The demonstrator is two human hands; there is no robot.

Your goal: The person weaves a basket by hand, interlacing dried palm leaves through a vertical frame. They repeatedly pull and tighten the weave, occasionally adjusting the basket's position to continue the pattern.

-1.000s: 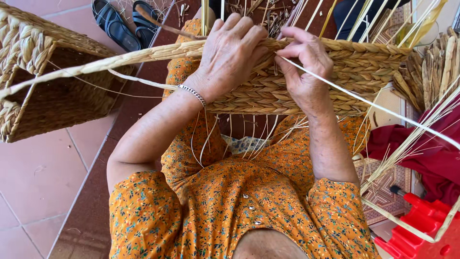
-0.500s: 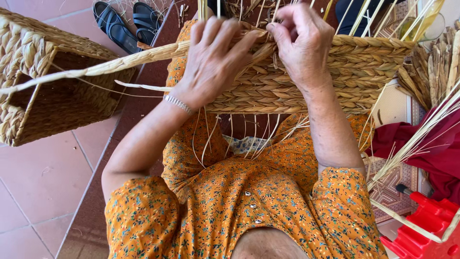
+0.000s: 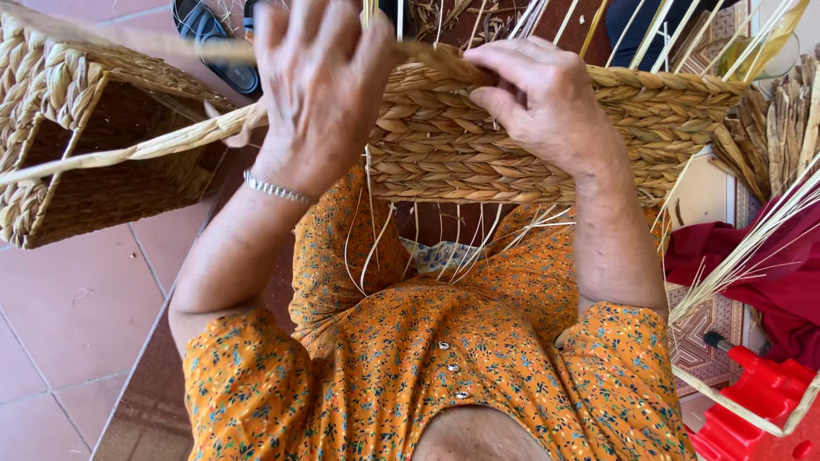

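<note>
A half-woven basket (image 3: pixel 547 141) of braided straw rests on my lap, its rim turned away from me and thin pale strands hanging from its lower edge. My left hand (image 3: pixel 320 85) grips a long flat straw strand (image 3: pixel 162 147) that runs off to the left. My right hand (image 3: pixel 542 102) pinches the braided top edge of the basket where the strand meets it. Both hands are close together at the rim. A silver bracelet (image 3: pixel 275 189) sits on my left wrist.
A finished rectangular woven basket (image 3: pixel 81 141) lies on the tiled floor at left. Dark sandals (image 3: pixel 213 43) lie beyond it. Loose straw stalks (image 3: pixel 769 128) stand at right, above a dark red cloth (image 3: pixel 760 265) and a red plastic object (image 3: pixel 752 410).
Both hands have moved up to the basket's top rim and closer together. The long strand in my left hand has been drawn tighter across the finished basket at left.
</note>
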